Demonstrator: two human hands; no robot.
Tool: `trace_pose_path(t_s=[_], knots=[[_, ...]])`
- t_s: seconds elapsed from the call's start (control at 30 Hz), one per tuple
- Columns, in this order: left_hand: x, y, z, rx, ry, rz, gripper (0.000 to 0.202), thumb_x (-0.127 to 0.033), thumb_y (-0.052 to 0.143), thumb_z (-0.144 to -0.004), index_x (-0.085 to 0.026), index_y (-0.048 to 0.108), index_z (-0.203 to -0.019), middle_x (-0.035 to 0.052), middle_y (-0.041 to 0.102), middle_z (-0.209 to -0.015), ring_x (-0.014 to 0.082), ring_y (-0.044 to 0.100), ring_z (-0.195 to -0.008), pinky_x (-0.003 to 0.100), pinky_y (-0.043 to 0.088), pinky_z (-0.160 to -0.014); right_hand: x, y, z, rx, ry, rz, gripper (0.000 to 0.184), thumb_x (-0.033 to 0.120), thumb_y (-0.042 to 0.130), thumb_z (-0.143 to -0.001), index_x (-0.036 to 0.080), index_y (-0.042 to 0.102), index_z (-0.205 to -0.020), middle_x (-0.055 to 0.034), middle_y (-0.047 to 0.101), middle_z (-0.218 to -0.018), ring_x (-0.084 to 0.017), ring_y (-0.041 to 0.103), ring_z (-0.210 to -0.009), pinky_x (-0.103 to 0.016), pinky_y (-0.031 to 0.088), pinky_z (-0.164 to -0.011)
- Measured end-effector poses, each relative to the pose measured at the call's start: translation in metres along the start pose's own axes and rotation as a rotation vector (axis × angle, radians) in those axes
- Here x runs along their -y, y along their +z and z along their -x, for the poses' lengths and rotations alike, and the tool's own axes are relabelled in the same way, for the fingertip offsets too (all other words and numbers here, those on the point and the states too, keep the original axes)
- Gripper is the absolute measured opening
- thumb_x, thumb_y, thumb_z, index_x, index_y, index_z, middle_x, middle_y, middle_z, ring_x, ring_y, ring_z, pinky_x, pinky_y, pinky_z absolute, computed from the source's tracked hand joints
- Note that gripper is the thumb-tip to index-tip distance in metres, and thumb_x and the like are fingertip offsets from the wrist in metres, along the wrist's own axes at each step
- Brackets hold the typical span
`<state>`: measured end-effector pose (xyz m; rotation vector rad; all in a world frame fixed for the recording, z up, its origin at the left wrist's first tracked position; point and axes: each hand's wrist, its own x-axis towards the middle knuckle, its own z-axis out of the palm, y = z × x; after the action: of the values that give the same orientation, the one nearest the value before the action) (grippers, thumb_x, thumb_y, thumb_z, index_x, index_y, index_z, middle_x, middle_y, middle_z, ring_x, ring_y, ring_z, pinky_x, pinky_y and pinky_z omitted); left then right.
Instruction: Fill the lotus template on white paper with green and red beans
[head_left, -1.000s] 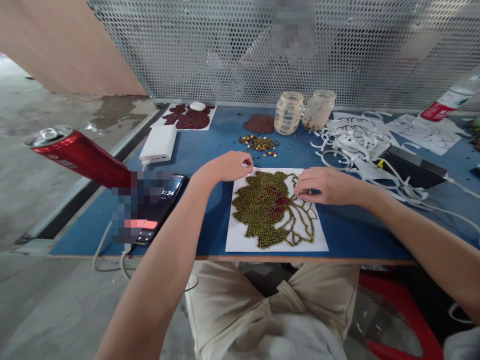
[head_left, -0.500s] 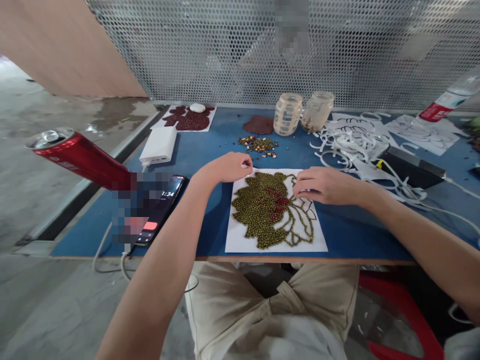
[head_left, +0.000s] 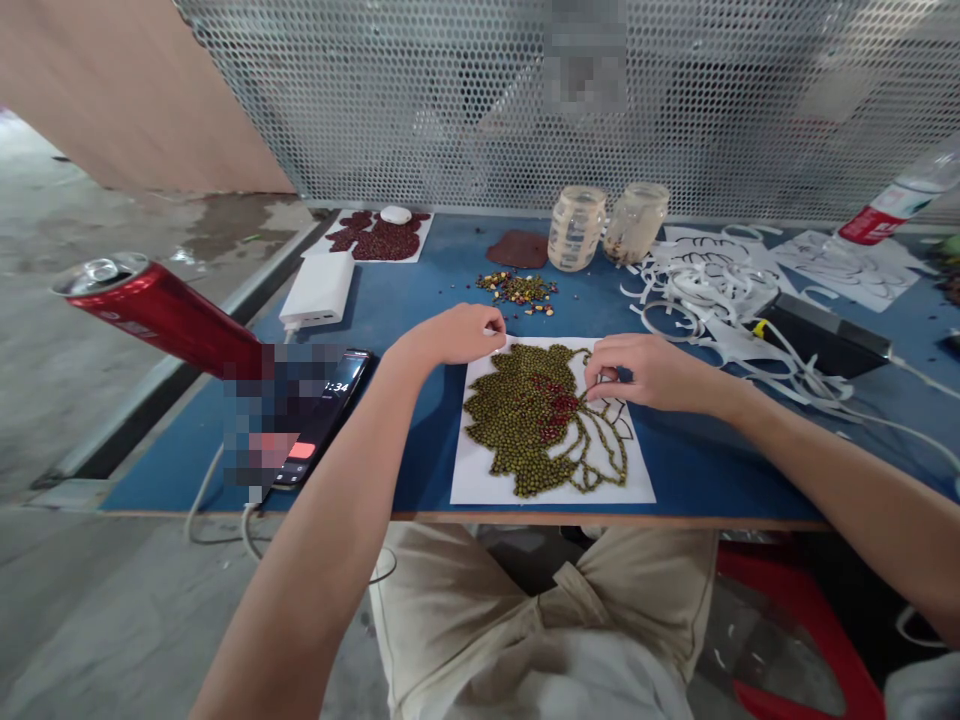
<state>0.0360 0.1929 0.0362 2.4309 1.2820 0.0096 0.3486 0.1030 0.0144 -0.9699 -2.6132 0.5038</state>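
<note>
Centrally, on a blue counter (head_left: 427,460), a white sheet (head_left: 466,485) lies flat in front of a seated person. On it is a bean design (head_left: 510,420): a broad leafy mass of green beans, a patch of dark red ones near the middle, and thin green bean outlines on the right, beside bare drawn lines.

The left hand (head_left: 480,333) is loosely curled at the sheet's upper left corner; whether it grips anything cannot be told. The right hand (head_left: 634,372) is over the sheet's upper right part, thumb and fingers bent toward each other at the design's edge; whether a bean sits between the fingertips is too small to tell.

Just beyond the sheet is a loose pile of mixed beans (head_left: 519,288), green, yellow and dark red. Behind it, two clear jars stand side by side, lidless. The left jar (head_left: 576,230) has ridged walls, its inside too cloudy to read; the right jar (head_left: 637,220) holds a small layer of beans at the bottom.

At far right, a clear bottle (head_left: 892,210) with a red and white label leans in view, its contents unclear. At left, a red can (head_left: 169,315) shows its top and pull tab, its inside hidden, near a lit phone (head_left: 326,415) and a white power bank (head_left: 319,288).
</note>
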Motion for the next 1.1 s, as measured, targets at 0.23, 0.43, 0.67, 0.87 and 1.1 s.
trace_pose_path(t_s=[0.23,0.43,0.67,0.87,1.1], knots=[[-0.001,0.000,0.000,0.008,-0.006,-0.001,0.042,-0.044,0.056,-0.090,-0.021,0.079,-0.116,0.0133,0.082,-0.123,0.0287,0.074,-0.109,0.040,0.052,-0.095,0.006,-0.007,0.001,-0.051,0.100,-0.113,0.026,0.048,0.071,-0.104,0.024,0.076,-0.095,-0.0035,0.073,-0.090,-0.019,0.060,-0.077,-0.034,0.043,-0.073],[-0.002,-0.001,0.000,0.005,-0.002,-0.008,0.039,-0.042,0.055,-0.091,-0.021,0.078,-0.114,0.0113,0.082,-0.123,0.0282,0.074,-0.108,0.039,0.052,-0.094,0.000,-0.005,0.002,-0.049,0.203,-0.186,0.032,0.055,0.078,-0.097,0.023,0.073,-0.094,-0.0023,0.068,-0.086,-0.018,0.055,-0.076,-0.034,0.042,-0.072],[0.000,0.001,0.001,0.003,0.002,-0.010,0.038,-0.040,0.054,-0.094,-0.019,0.078,-0.115,0.0120,0.082,-0.120,0.0261,0.073,-0.103,0.038,0.051,-0.092,-0.002,0.003,0.001,-0.005,0.246,-0.214,0.035,0.056,0.082,-0.094,0.024,0.070,-0.089,0.0003,0.061,-0.083,-0.017,0.051,-0.075,-0.035,0.041,-0.071],[0.001,0.002,-0.002,0.000,0.011,-0.018,0.036,-0.040,0.053,-0.095,-0.020,0.078,-0.113,0.0116,0.082,-0.118,0.0262,0.073,-0.103,0.038,0.051,-0.090,-0.001,-0.008,0.002,-0.300,0.275,-0.269,0.036,0.056,0.082,-0.094,0.025,0.066,-0.086,0.0014,0.059,-0.075,-0.016,0.048,-0.067,-0.035,0.038,-0.065],[-0.002,0.002,0.001,-0.015,-0.004,-0.030,0.038,-0.039,0.054,-0.096,-0.019,0.078,-0.116,0.0117,0.083,-0.121,0.0269,0.074,-0.105,0.039,0.053,-0.094,-0.031,-0.029,-0.026,-0.239,0.178,0.156,0.022,0.045,0.065,-0.103,0.025,0.073,-0.100,-0.0056,0.076,-0.093,-0.023,0.066,-0.082,-0.039,0.047,-0.077]])
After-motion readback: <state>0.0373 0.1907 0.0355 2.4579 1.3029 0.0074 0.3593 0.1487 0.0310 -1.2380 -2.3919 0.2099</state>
